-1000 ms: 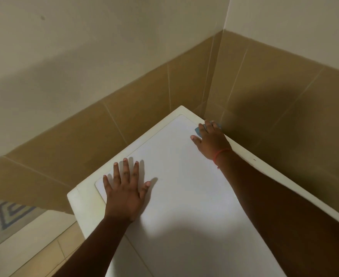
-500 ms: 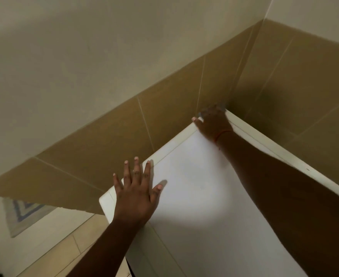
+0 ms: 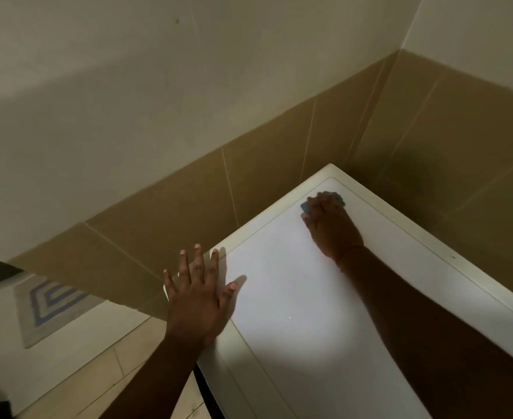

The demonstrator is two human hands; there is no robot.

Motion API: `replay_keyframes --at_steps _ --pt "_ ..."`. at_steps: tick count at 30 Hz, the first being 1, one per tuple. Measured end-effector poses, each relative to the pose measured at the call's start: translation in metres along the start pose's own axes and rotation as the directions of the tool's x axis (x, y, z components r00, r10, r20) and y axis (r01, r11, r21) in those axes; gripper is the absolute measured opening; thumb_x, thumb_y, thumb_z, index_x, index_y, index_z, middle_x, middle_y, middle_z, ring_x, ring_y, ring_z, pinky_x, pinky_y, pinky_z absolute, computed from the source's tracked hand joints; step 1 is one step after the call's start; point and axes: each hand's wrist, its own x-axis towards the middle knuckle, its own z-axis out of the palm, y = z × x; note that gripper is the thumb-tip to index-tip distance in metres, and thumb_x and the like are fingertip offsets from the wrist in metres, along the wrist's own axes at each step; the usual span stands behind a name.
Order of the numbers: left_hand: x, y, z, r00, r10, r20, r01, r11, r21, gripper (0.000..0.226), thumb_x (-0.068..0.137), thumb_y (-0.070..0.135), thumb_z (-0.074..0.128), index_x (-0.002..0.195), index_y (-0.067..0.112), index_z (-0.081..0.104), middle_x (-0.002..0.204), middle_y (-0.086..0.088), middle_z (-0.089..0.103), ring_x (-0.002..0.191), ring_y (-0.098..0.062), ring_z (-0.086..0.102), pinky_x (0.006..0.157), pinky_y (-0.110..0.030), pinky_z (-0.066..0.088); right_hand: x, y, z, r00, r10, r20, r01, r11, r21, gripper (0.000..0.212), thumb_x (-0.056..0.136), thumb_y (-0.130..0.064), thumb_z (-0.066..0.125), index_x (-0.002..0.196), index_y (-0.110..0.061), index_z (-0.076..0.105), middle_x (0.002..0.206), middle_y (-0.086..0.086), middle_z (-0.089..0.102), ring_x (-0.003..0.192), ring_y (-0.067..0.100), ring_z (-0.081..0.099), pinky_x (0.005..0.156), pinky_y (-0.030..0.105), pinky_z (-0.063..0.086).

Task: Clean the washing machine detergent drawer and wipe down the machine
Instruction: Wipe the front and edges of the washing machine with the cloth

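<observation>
Left hand (image 3: pixel 199 300): fingers spread flat, pressing the machine (image 3: pixel 279 313) top's left corner, frame centre, holding nothing.
Right hand (image 3: pixel 332 226): farther, upper right of centre, fingers bent over a blue cloth (image 3: pixel 305 207).
Cloth: under the fingertips, edges showing, near the far corner.
Mat (image 3: pixel 49 303): floor, lower left.

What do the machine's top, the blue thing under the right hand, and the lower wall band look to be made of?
Machine top: smooth white panel with an even, soft sheen, probably plastic or painted metal; the look leaves it open. Blue thing under the right hand: looks soft with rounded corners, likely a sponge or folded cloth. Lower wall: tan tiles, matte, with pale grout lines.
</observation>
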Motion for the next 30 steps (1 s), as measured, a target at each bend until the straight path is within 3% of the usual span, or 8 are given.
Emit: replay_keyframes --at_steps 4,5,8,11,15,20,25,30 --pt "-0.014 0.021 -0.001 1.0 0.027 -0.005 -0.027 0.999 -0.034 0.079 0.093 0.068 -0.007 0.158 0.026 0.007 0.165 -0.01 0.001 0.151 -0.036 -0.004 0.117 -0.064 0.007 -0.039 -0.049 0.0 0.995 -0.024 0.096 0.008 0.986 0.164 0.071 0.101 -0.046 0.0 0.138 -0.011 0.05 0.144 0.016 0.047 0.137 0.035 0.036 0.116 0.051 0.025" --pt "-0.017 0.027 0.0 0.999 0.038 0.001 -0.038 0.999 -0.03 0.08 0.092 0.069 -0.009 0.158 0.026 0.006 0.165 -0.01 0.0 0.151 -0.036 -0.006 0.117 -0.064 0.006 -0.049 -0.054 0.002 0.99 -0.107 0.086 0.086 0.971 0.222 0.069 0.101 -0.048 0.002 0.143 -0.014 0.045 0.15 0.013 0.042 0.142 0.033 0.032 0.118 0.049 0.024" --pt "-0.024 0.035 0.001 0.999 0.055 0.0 -0.055 0.999 -0.002 0.077 0.094 0.068 -0.004 0.158 0.027 0.008 0.165 -0.011 0.004 0.151 -0.037 -0.001 0.117 -0.065 0.009 -0.048 -0.017 0.004 0.951 -0.309 -0.006 0.308 0.948 0.078 0.038 0.093 -0.03 0.061 0.127 -0.012 0.063 0.135 0.013 0.058 0.129 0.034 0.051 0.11 0.05 0.039" --pt "-0.031 0.034 0.002 0.999 0.043 -0.018 -0.043 0.999 0.023 0.075 0.095 0.068 -0.001 0.158 0.028 0.004 0.165 -0.01 0.005 0.151 -0.036 -0.001 0.117 -0.064 0.007 -0.035 0.038 0.006 0.999 0.003 0.034 -0.005 0.998 0.064 0.034 0.075 -0.013 0.082 0.106 -0.005 0.07 0.112 0.02 0.067 0.11 0.041 0.061 0.095 0.055 0.05" --pt "-0.041 0.028 0.007 1.0 0.015 -0.021 -0.014 0.999 0.042 0.073 0.096 0.067 0.001 0.158 0.028 0.0 0.165 -0.009 -0.002 0.151 -0.034 -0.008 0.118 -0.063 0.003 -0.057 0.028 0.011 0.967 0.24 0.088 -0.253 0.942 0.22 0.054 0.098 -0.045 0.04 0.137 -0.008 0.049 0.14 0.019 0.049 0.134 0.035 0.04 0.113 0.047 0.035" --pt "-0.044 0.035 0.012 1.0 0.025 -0.015 -0.024 0.998 0.056 0.07 0.098 0.065 0.006 0.157 0.03 -0.003 0.165 -0.012 0.004 0.151 -0.037 -0.002 0.117 -0.065 0.007 -0.096 0.022 0.009 0.991 -0.088 0.104 0.058 0.963 0.265 0.057 0.1 -0.049 0.035 0.146 -0.016 0.043 0.151 0.007 0.042 0.142 0.025 0.034 0.117 0.039 0.031" --pt "-0.043 0.043 0.013 0.999 0.041 -0.02 -0.04 0.997 0.073 0.071 0.098 0.066 0.008 0.158 0.028 0.001 0.165 -0.009 0.0 0.151 -0.036 -0.004 0.117 -0.064 0.003 -0.087 0.027 0.011 0.947 0.278 0.16 -0.304 0.936 0.179 0.058 0.101 -0.049 0.026 0.14 -0.011 0.046 0.142 0.015 0.048 0.137 0.032 0.036 0.115 0.045 0.031" --pt "-0.041 0.056 0.017 0.998 0.054 -0.011 -0.053 0.996 0.067 0.071 0.096 0.067 0.005 0.156 0.031 -0.008 0.165 -0.008 -0.005 0.151 -0.036 -0.007 0.117 -0.064 0.002 -0.131 -0.069 -0.011 0.976 -0.183 0.119 0.138 0.941 0.31 0.066 0.1 -0.057 0.02 0.148 -0.016 0.036 0.155 0.008 0.035 0.147 0.029 0.023 0.12 0.047 0.02"
